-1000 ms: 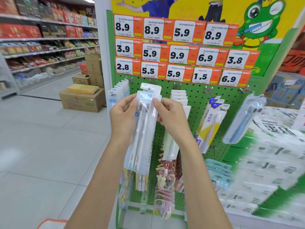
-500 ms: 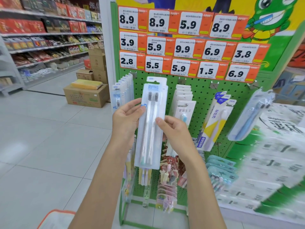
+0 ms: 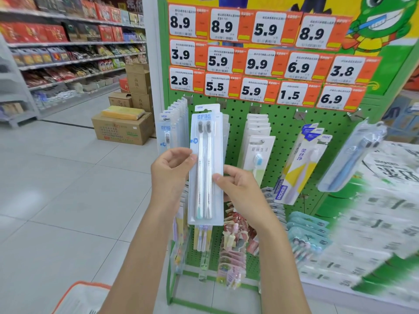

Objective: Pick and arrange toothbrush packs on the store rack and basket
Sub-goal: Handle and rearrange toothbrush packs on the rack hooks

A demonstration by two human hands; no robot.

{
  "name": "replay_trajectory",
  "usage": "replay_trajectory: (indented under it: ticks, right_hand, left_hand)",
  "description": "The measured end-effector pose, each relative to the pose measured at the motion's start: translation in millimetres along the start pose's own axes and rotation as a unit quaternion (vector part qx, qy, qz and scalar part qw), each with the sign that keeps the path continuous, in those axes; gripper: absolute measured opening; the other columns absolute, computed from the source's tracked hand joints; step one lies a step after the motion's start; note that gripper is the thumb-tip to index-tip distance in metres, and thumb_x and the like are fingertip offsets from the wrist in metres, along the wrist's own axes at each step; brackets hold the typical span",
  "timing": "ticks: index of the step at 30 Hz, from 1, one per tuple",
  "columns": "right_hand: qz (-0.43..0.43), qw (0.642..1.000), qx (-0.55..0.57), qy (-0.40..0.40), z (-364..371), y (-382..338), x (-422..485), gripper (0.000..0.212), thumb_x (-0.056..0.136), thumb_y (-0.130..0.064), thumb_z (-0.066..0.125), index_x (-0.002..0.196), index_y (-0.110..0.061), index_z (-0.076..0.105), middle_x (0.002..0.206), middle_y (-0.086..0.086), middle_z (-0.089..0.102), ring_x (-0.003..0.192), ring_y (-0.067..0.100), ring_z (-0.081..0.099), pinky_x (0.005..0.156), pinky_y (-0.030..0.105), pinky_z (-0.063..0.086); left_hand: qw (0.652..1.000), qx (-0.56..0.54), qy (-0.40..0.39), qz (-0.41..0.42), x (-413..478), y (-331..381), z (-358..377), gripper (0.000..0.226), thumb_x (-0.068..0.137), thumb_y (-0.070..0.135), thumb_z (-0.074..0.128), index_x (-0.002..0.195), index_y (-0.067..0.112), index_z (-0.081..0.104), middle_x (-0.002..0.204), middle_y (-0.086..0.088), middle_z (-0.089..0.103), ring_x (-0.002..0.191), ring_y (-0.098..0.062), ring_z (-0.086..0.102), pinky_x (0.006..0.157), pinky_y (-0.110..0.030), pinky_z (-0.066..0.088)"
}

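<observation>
**Up at the pegboard rack: twin-brush pack held upright**

Up front in the head view, the toothbrush pack (image 3: pixel 205 164) stands vertical against the green rack (image 3: pixel 288 118). Its long axis runs straight up and down, with the bristle heads on top and the handle ends pointing at the floor. Left hand (image 3: pixel 169 175) pinches the left edge with curled fingers. Right hand (image 3: pixel 242 191) clamps the right edge, thumb on the front. Compared to a second ago, both grips sit lower, mid-handle rather than by the bristles, and the slight tilt's gone. Orange-rimmed basket (image 3: pixel 79 300) shows bottom-left.
</observation>
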State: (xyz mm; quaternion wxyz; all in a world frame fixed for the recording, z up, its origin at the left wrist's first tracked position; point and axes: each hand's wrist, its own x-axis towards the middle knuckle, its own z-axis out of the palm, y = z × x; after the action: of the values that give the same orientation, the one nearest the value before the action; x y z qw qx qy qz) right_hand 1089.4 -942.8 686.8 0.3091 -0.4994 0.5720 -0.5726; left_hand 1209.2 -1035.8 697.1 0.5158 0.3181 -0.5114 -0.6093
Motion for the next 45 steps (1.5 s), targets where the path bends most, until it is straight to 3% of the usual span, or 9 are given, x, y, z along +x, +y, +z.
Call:
replay_trajectory:
  ticks: [4,7,10,14,21,29,35,42,45]
  right_hand:
    - [-0.045,0.999,-0.028,0.008,4,-8,-4,0.026,0.101,-0.022,0.053,0.123,-0.026,0.066,0.073,-0.006,0.068,0.065,0.019,0.059,0.065,0.030,0.050]
    - [-0.070,0.993,-0.087,-0.030,12,-18,-5,0.036,0.101,-0.028,0.051,0.137,-0.031,0.056,0.117,-0.024,0.062,0.092,-0.002,0.059,0.083,0.019,0.047]
    - [-0.070,0.993,-0.092,-0.026,16,-17,-5,0.041,0.100,-0.037,0.050,0.140,-0.031,0.052,0.141,-0.018,0.047,0.117,-0.014,0.047,0.095,0.012,0.041]
    - [-0.009,0.999,-0.026,0.029,15,-11,-3,0.038,0.095,-0.037,0.060,0.130,-0.030,0.048,0.124,-0.012,0.057,0.106,0.002,0.059,0.087,0.019,0.050]
    - [0.010,0.999,0.025,0.017,30,-4,-1,0.012,0.097,-0.018,0.060,0.105,-0.025,0.065,0.094,-0.001,0.077,0.088,0.016,0.074,0.077,0.039,0.060]
    - [0.060,0.989,0.007,-0.133,12,-2,-6,0.034,0.091,-0.007,0.067,0.124,-0.015,0.061,0.113,0.003,0.073,0.104,0.022,0.070,0.092,0.043,0.056]
    - [0.078,0.986,-0.001,-0.144,6,-6,-9,0.028,0.093,-0.011,0.066,0.121,-0.016,0.064,0.110,0.003,0.074,0.101,0.021,0.072,0.090,0.041,0.057]
    - [0.010,0.997,-0.040,0.060,9,-14,5,0.017,0.094,-0.028,0.065,0.098,-0.012,0.066,0.093,0.002,0.075,0.084,0.019,0.072,0.080,0.047,0.059]
    - [-0.043,0.986,-0.109,0.121,15,-18,10,0.039,0.088,-0.018,0.071,0.117,-0.034,0.050,0.107,-0.013,0.062,0.086,0.004,0.061,0.078,0.025,0.054]
  left_hand:
    - [0.996,0.065,-0.057,0.030,-9,5,3,0.016,0.094,0.019,0.063,0.109,0.021,0.069,0.105,0.004,0.074,0.099,-0.010,0.069,0.090,-0.030,0.054]
    - [0.992,0.055,-0.116,0.011,-14,12,4,0.043,0.090,0.037,0.065,0.130,0.024,0.055,0.112,0.007,0.072,0.105,-0.006,0.067,0.092,-0.025,0.054]
    - [0.992,0.020,-0.120,-0.022,-14,17,0,0.054,0.090,0.048,0.060,0.133,0.017,0.056,0.126,-0.003,0.067,0.118,-0.020,0.062,0.104,-0.047,0.047]
    - [0.996,-0.019,-0.069,-0.050,-13,18,-6,0.030,0.106,0.028,0.040,0.108,0.016,0.067,0.103,-0.008,0.074,0.095,-0.027,0.070,0.088,-0.049,0.055]
    - [0.996,-0.039,-0.044,-0.069,-15,14,-7,0.030,0.106,0.028,0.039,0.116,0.016,0.064,0.106,-0.009,0.074,0.093,-0.028,0.072,0.080,-0.045,0.058]
    - [0.994,-0.065,-0.041,-0.073,-12,11,-13,0.028,0.106,0.025,0.039,0.108,0.018,0.066,0.097,-0.001,0.076,0.082,-0.016,0.074,0.061,-0.030,0.059]
    - [0.983,-0.103,-0.077,-0.127,-13,13,-12,0.034,0.104,0.035,0.040,0.126,0.019,0.060,0.112,-0.005,0.073,0.098,-0.022,0.072,0.084,-0.044,0.057]
    - [0.977,-0.121,-0.123,-0.126,-15,13,-10,0.032,0.103,0.026,0.044,0.126,0.011,0.060,0.114,-0.012,0.071,0.102,-0.027,0.069,0.090,-0.048,0.056]
    - [0.974,-0.117,-0.158,-0.113,-15,11,-11,0.036,0.103,0.026,0.042,0.132,0.009,0.057,0.119,-0.012,0.070,0.108,-0.027,0.068,0.091,-0.044,0.056]
